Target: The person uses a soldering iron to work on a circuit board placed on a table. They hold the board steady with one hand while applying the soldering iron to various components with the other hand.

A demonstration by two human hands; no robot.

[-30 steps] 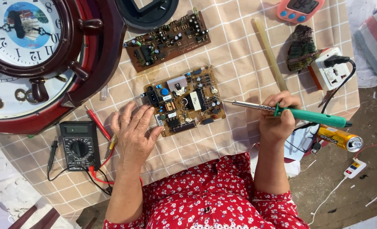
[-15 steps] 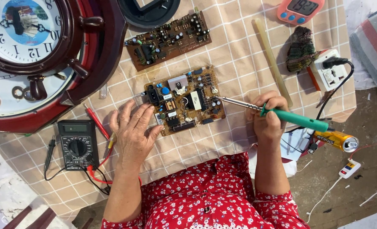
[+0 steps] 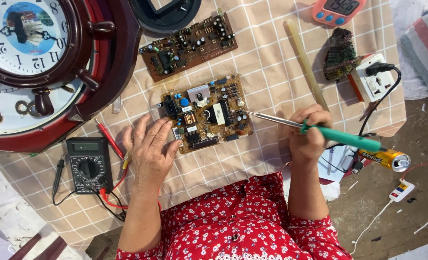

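Black multimeter [image 3: 89, 165] with grey screen (lower left), pink timer [image 3: 338, 8] with dark display, yellow can [image 3: 387, 159]

Wearer's top: red fabric w/ small white floral print, short sleeves ending approx at elbows. Forearms bare. Left hand [image 3: 151, 149] & right hand [image 3: 310, 137] bare, no rings, watch or gloves visible.

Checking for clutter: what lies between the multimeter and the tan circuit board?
In the head view, the left hand lies between the multimeter and tan circuit board, with a red probe.
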